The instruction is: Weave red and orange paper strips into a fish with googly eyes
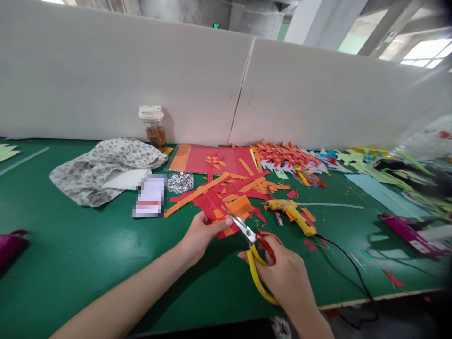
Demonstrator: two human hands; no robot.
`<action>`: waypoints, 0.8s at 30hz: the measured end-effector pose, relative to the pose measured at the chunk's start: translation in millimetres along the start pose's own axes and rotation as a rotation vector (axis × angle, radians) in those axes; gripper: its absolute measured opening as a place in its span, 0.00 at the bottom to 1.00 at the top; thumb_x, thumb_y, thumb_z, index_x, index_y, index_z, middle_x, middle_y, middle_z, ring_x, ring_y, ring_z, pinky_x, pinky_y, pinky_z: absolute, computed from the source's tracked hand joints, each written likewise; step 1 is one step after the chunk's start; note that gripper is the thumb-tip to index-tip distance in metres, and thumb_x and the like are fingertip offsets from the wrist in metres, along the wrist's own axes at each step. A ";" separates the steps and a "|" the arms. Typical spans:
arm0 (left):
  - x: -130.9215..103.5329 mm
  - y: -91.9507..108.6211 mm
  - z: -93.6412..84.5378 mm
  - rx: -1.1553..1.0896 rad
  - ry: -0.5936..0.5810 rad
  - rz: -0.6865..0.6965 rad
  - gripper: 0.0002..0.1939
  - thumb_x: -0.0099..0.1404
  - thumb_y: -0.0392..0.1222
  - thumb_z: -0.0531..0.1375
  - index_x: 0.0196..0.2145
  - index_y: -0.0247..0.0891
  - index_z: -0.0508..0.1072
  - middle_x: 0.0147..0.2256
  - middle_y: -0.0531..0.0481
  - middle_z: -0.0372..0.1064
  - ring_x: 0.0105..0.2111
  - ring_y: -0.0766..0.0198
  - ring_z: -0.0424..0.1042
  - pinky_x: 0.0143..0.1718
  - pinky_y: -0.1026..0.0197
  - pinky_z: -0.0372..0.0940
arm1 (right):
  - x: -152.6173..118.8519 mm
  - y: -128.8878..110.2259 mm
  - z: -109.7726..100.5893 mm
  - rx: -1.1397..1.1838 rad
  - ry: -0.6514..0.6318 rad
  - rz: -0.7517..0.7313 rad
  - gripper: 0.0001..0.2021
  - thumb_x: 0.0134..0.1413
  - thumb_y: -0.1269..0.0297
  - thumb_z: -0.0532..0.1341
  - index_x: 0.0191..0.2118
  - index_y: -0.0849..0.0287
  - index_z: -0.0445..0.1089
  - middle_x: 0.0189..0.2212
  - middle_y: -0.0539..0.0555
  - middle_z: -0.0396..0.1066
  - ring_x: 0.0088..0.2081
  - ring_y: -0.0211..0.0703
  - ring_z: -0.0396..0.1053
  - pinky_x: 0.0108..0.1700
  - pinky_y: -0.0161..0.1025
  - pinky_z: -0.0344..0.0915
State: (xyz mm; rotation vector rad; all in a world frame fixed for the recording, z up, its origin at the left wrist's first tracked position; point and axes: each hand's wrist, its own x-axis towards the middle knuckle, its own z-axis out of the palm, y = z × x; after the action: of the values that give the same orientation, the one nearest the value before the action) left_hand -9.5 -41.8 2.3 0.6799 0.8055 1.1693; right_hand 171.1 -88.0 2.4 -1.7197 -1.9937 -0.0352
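My left hand [197, 238] pinches a woven piece of red and orange paper [215, 205] between thumb and fingers, above the green table. In my right hand [286, 270] is a pair of scissors [250, 235] with one red and one yellow handle. Their blades lie over the woven paper, tips near my left thumb; whether they are cutting into it I cannot tell. Behind it lies a heap of red and orange paper strips [201, 190]. To the right of the heap rests a yellow glue gun [294, 214] with a clear glue stick close behind it.
A phone [150, 197], a patterned cloth [95, 172], a bag of googly eyes [181, 182] and a lidded drink cup [154, 127] stand left. Woven paper fish [286, 157] pile up at back right. The glue gun's black cord [353, 268] runs over the front edge.
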 end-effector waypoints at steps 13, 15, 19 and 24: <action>1.3 -0.1 0.2 0.019 0.028 -0.002 0.19 0.47 0.39 0.70 0.38 0.35 0.75 0.40 0.45 0.75 0.38 0.60 0.74 0.40 0.62 0.68 | -1.5 7.2 1.7 -0.050 0.047 0.026 0.18 0.45 0.48 0.60 0.35 0.58 0.68 0.23 0.52 0.71 0.22 0.40 0.68 0.23 0.33 0.59; 2.0 0.1 0.0 0.014 0.048 -0.005 0.19 0.46 0.40 0.70 0.38 0.35 0.75 0.40 0.45 0.75 0.38 0.60 0.75 0.40 0.61 0.68 | -1.4 10.7 0.4 -0.057 0.053 0.032 0.19 0.44 0.47 0.60 0.35 0.58 0.68 0.24 0.52 0.72 0.23 0.41 0.69 0.23 0.33 0.59; 4.1 1.9 -1.1 0.013 0.130 -0.021 0.21 0.44 0.40 0.71 0.38 0.34 0.74 0.40 0.43 0.75 0.37 0.59 0.75 0.40 0.60 0.69 | 0.4 19.0 -5.0 -0.049 0.036 0.104 0.20 0.45 0.45 0.59 0.37 0.57 0.67 0.20 0.49 0.69 0.20 0.40 0.67 0.22 0.33 0.59; 7.3 4.7 -5.6 0.065 0.134 0.022 0.22 0.48 0.40 0.69 0.42 0.35 0.72 0.43 0.42 0.73 0.40 0.58 0.74 0.40 0.60 0.68 | 2.8 22.4 -14.9 -0.184 0.023 0.212 0.23 0.44 0.41 0.56 0.38 0.56 0.66 0.21 0.50 0.68 0.22 0.45 0.68 0.22 0.36 0.58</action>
State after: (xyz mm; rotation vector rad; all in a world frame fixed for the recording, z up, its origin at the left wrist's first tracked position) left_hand -15.3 -33.3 1.7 0.6704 0.9549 1.2223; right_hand 197.1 -86.0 9.9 -2.0288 -1.8298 -0.1692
